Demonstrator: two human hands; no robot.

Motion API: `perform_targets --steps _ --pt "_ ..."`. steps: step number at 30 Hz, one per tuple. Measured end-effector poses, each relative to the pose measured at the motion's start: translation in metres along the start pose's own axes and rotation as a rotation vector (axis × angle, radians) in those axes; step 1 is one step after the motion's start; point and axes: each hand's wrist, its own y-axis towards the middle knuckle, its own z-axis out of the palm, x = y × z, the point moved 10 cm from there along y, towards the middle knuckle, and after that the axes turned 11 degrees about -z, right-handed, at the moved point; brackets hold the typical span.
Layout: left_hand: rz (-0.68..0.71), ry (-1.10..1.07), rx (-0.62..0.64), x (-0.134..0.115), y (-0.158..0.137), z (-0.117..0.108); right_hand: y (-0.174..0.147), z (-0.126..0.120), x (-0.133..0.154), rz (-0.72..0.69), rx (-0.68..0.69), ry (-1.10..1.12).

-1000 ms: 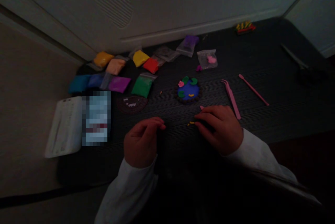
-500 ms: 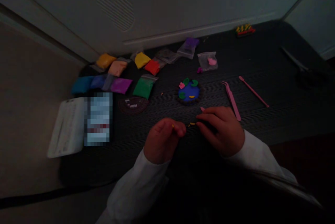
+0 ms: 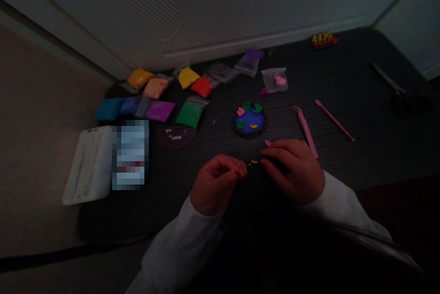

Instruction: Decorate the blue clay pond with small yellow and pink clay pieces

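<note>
My left hand (image 3: 218,184) is closed, with thumb and forefinger pinching a tiny bit of yellow clay (image 3: 233,171). Across from it, my right hand (image 3: 294,170) rests low over the table, its thumb and forefinger apart. Small yellow clay pieces (image 3: 254,162) lie on the table between the hands, close to the right fingertips. The tip of a pink tool (image 3: 267,143) pokes out beside the right forefinger; the rest is hidden. Beyond the hands sits a blue clay pond (image 3: 252,123) with a brown beaded rim, green lily pads, a pink flower and a yellow piece on it.
Pink tweezers (image 3: 306,133) and a pink stick tool (image 3: 335,121) lie to the right, scissors (image 3: 395,85) farther off. Bagged clay, including a green packet (image 3: 189,114), spreads at the back left. A phone (image 3: 130,155) and a white case (image 3: 90,166) lie left.
My left thumb and fingers have closed more tightly round the yellow bit, and the hand has turned slightly. The right hand has hardly moved; the whole view has shifted a little.
</note>
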Motion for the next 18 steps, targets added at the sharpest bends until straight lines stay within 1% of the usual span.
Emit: perform_targets --steps 2,4,7,10,12,15,18 --pt "0.016 0.032 -0.014 0.0 -0.001 -0.001 -0.002 0.0 -0.002 0.009 0.015 -0.025" --pt "0.001 0.062 -0.056 0.001 -0.001 -0.004 -0.005 0.0 -0.007 0.018 0.043 -0.072" --pt "-0.066 0.107 -0.119 0.007 -0.001 -0.008 -0.012 0.0 -0.02 0.028 0.087 -0.159" --pt "-0.146 0.1 -0.147 0.013 -0.001 -0.008 -0.017 -0.007 -0.032 0.032 0.094 -0.231" --pt "-0.176 0.075 -0.157 0.016 0.0 -0.008 -0.018 -0.013 -0.034 0.029 0.085 -0.258" --pt "-0.189 0.049 -0.13 0.019 0.002 -0.004 -0.015 -0.024 -0.02 -0.005 0.048 -0.212" --pt "-0.199 0.092 -0.048 0.023 0.003 0.005 -0.009 -0.031 0.008 -0.069 0.003 -0.075"
